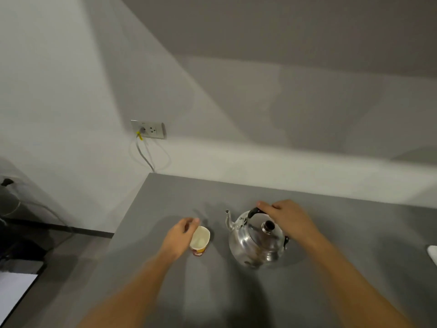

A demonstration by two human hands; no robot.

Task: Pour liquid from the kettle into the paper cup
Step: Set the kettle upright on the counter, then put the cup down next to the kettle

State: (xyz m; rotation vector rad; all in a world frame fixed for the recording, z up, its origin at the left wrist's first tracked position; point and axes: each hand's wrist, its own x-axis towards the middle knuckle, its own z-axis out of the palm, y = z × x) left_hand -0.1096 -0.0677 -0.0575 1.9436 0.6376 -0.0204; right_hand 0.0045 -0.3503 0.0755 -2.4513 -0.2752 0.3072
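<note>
Right hand clamped on kettle handle, spout pointing left toward paper cup; left hand beside cup, fingers loosely apart.

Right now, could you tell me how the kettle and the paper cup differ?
The kettle is shiny metal and lidded; the paper cup is printed paper, open-topped. The kettle is much bigger. The right hand grips the kettle's handle; the left hand rests beside the cup. Both stand on the grey table.
</note>
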